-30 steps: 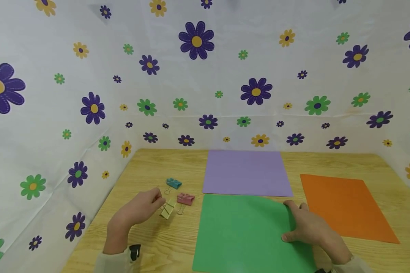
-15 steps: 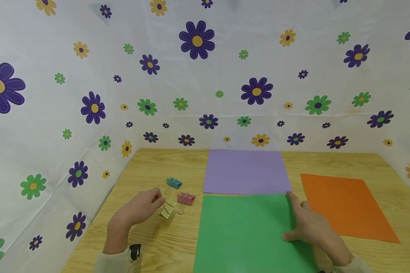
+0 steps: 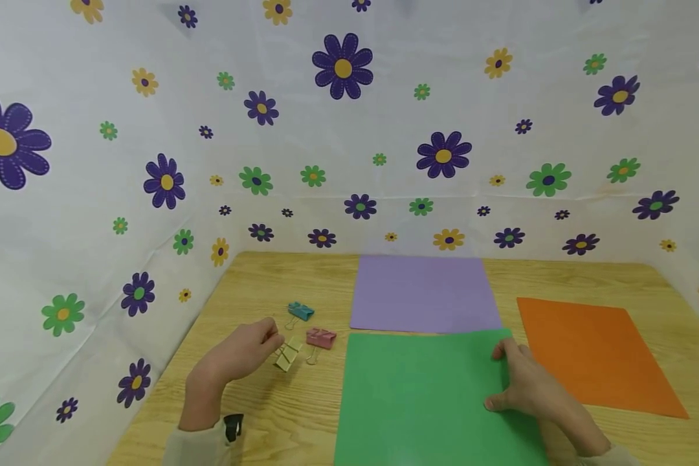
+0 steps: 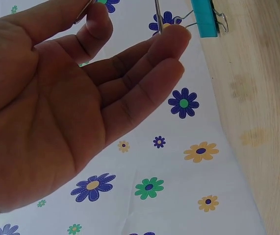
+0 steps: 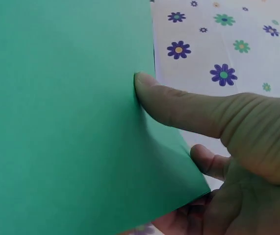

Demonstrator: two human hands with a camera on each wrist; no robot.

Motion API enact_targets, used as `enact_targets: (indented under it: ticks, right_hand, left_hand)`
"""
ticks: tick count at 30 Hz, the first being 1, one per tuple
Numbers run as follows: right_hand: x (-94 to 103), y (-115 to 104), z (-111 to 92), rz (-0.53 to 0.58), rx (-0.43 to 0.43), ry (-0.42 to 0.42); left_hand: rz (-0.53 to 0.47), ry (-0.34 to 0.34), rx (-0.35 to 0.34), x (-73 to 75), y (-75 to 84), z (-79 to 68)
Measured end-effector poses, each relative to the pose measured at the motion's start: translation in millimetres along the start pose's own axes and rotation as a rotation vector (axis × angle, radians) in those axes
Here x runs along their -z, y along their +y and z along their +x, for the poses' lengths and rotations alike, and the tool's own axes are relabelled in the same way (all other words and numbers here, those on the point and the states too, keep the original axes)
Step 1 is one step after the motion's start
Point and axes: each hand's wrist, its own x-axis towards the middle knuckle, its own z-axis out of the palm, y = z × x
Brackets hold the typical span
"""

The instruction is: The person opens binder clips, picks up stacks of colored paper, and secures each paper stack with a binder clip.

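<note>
A yellow binder clip (image 3: pixel 288 356) hangs by its wire handle from the fingertips of my left hand (image 3: pixel 233 355), just above the table's left side. A pink binder clip (image 3: pixel 321 337) and a teal binder clip (image 3: pixel 300 310) lie beyond it; the teal one also shows at the top of the left wrist view. My right hand (image 3: pixel 532 385) grips the right edge of a green sheet of paper (image 3: pixel 416 395). In the right wrist view the thumb (image 5: pixel 179 108) presses on the sheet's face, which bends there, and the other fingers are at its edge, partly hidden behind it.
Behind the green sheet lies a purple sheet (image 3: pixel 425 294), its near edge close to the green one. An orange sheet (image 3: pixel 606 359) lies at an angle on the right. A flower-printed white cloth (image 3: pixel 378 129) stands behind and on both sides of the wooden table (image 3: pixel 268 427).
The green sheet's far right corner has straightened and shifted outward over the purple sheet's near edge. My right index finger has moved to the sheet's edge. The left hand keeps its hold.
</note>
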Motion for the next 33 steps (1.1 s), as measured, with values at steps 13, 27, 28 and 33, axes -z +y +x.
enact_targets:
  ticks: [13, 27, 28, 33]
  right_hand:
    - [6.5, 14, 1, 0.134, 0.128, -0.029]
    - [17.2, 26, 6, 0.396, -0.020, -0.104]
    - [17.7, 28, 6, 0.397, -0.009, -0.113]
    - [19.4, 32, 6, 0.394, 0.048, -0.163]
  left_hand:
    - [0.026, -0.001, -0.021, 1.7, 0.0, 1.3]
    - [0.025, -0.002, -0.022, 2.4, 1.3, 0.2]
    - [0.026, -0.002, -0.022, 2.4, 1.4, 0.2]
    - [0.028, 0.000, -0.012, 2.4, 2.0, 0.2]
